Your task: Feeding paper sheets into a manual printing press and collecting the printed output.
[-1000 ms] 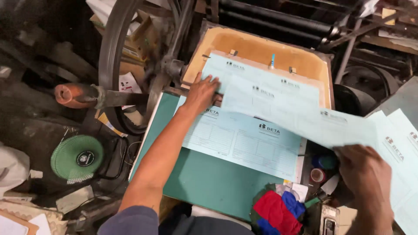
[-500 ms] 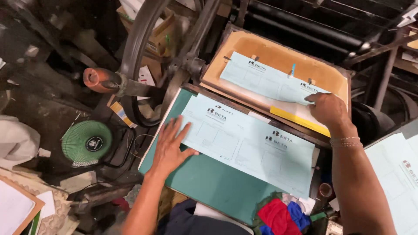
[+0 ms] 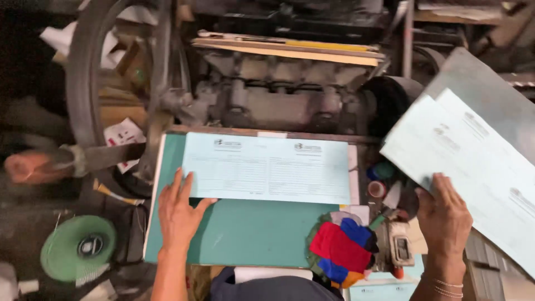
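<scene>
My left hand (image 3: 179,214) lies flat and open on the green board (image 3: 251,234), fingers spread, its fingertips touching the near left corner of the pale blue sheet (image 3: 267,170). It grips nothing. That sheet lies across the far half of the board, square to its far edge, and shows two printed forms side by side.

My right hand (image 3: 444,214) is at the right, fingers spread against the near edge of a stack of like blue sheets (image 3: 473,161) lying on a tilted grey plate (image 3: 490,89). I can see two sheets fanned at the top; how many lie under them I cannot tell, nor whether the hand pinches one or only rests on it.

Between my hands, at the board's near right corner, lies a bundle of rags (image 3: 340,245), red, blue and orange. Just right of it sits a small grey tool (image 3: 401,248), and beyond that a roll of tape (image 3: 377,189) and a teal pot (image 3: 383,170), contents hidden.

Far of the board stands the press (image 3: 290,100), its platen (image 3: 290,50) tipped up. At the left, a big flywheel (image 3: 83,83), and near left, a green disc (image 3: 78,248).
</scene>
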